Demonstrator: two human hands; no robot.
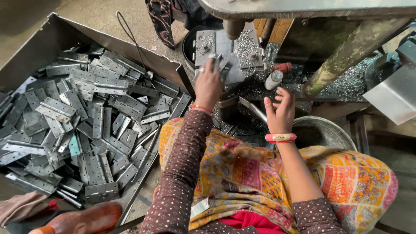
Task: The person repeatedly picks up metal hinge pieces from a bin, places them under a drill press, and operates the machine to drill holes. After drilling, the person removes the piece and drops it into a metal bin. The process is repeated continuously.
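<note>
Hinge plate [220, 65] sits on the steel block of the drill press [225, 52], pinned flat under the left hand [209, 84], whose fingers curl narrowly over its edge. It looks stiff, fairly light, sharp-cornered and probably oily, so a grip by the long edges would suit it best. The right hand [281, 110] hovers apart with fingers spread wide, holding nothing. Metal shavings [346, 84] litter the bench; a small white bottle [274, 79] stands close by. A tray of hinges [86, 121] lies to the left, a metal basin [323, 130] to the right.
</note>
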